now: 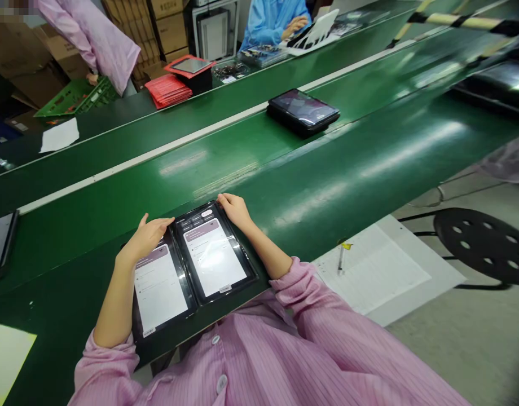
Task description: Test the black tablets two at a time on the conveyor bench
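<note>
Two black tablets lie side by side on the green bench in front of me, their screens lit with a white page and a mauve banner. My left hand (146,239) lies over the top of the left tablet (160,293). Its fingers stretch toward the gap between the two, the thumb raised apart, and it covers part of that screen. At the upper right corner of the right tablet (215,256), my right hand (234,210) has its fingers bent around the edge. Small white labels sit on both lower bezels.
Farther along the green belt (179,163) lies a stack of tablets (304,110). Another tablet (0,242) is at the left edge. Red sleeves (168,90) and a green crate (79,98) stand across. Right of me are a paper-covered board (386,270) and a black stool (483,242). Two co-workers are opposite.
</note>
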A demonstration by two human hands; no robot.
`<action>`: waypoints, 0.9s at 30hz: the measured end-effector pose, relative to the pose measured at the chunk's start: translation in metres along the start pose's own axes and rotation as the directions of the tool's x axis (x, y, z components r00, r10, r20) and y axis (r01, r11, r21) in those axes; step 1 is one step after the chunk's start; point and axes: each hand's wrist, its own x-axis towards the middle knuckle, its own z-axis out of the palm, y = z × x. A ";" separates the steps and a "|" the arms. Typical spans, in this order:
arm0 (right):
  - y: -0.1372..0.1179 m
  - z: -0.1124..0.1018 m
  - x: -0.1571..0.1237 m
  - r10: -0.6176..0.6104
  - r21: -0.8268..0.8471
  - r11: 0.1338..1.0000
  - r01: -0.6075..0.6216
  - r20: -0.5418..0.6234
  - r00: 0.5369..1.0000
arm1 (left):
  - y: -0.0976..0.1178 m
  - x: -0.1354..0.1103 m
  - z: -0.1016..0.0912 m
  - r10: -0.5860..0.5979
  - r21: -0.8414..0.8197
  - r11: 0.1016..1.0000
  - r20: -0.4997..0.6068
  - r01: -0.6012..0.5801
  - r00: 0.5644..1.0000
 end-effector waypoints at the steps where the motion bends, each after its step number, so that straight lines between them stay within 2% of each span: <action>1: -0.001 0.000 0.000 -0.036 0.066 0.997 0.037 -0.016 0.999 | -0.003 0.000 0.000 0.003 -0.010 1.000 -0.002 -0.003 1.000; 4: -0.005 0.001 0.000 -0.118 0.297 0.947 0.119 -0.022 0.993 | -0.012 0.001 -0.001 0.032 -0.033 0.999 0.003 -0.031 0.999; 7: -0.006 0.002 0.002 -0.107 0.499 0.864 0.070 0.046 0.993 | -0.016 0.002 -0.001 0.055 -0.033 0.998 0.007 -0.055 0.998; 9: -0.005 0.003 0.005 -0.096 0.548 0.835 0.040 0.074 0.993 | -0.015 0.002 -0.002 0.044 -0.052 0.998 0.006 -0.043 0.999; 11: -0.001 0.004 0.007 -0.078 0.501 0.865 0.037 0.060 0.995 | -0.014 0.001 -0.004 -0.004 -0.085 0.996 0.010 0.005 1.000; 14: 0.005 0.001 0.009 -0.061 0.221 0.973 0.059 -0.002 0.998 | -0.015 0.000 -0.010 -0.074 -0.101 0.992 0.049 0.079 0.996; 16: 0.007 -0.001 0.008 -0.124 0.019 0.992 0.124 -0.021 0.992 | -0.019 -0.002 -0.014 -0.067 -0.091 0.993 0.077 0.074 0.995; 18: 0.005 -0.003 0.005 -0.241 -0.083 0.967 0.242 0.019 0.970 | -0.024 -0.003 -0.016 -0.029 -0.098 0.994 0.099 0.039 0.995; 20: 0.002 -0.004 0.001 -0.351 -0.109 0.926 0.362 0.107 0.930 | -0.028 -0.003 -0.016 0.011 -0.103 0.995 0.116 0.001 0.993; 23: -0.002 -0.004 -0.003 -0.394 -0.156 0.889 0.430 0.215 0.894 | -0.031 -0.005 -0.017 0.033 -0.106 0.994 0.136 -0.018 0.990; 25: -0.002 -0.005 -0.004 -0.396 -0.153 0.889 0.431 0.214 0.893 | -0.032 -0.006 -0.018 0.008 -0.141 0.990 0.158 0.015 0.987; 27: 0.001 -0.006 -0.002 -0.408 -0.076 0.902 0.425 0.175 0.896 | -0.035 -0.009 -0.021 -0.039 -0.180 0.981 0.187 0.074 0.981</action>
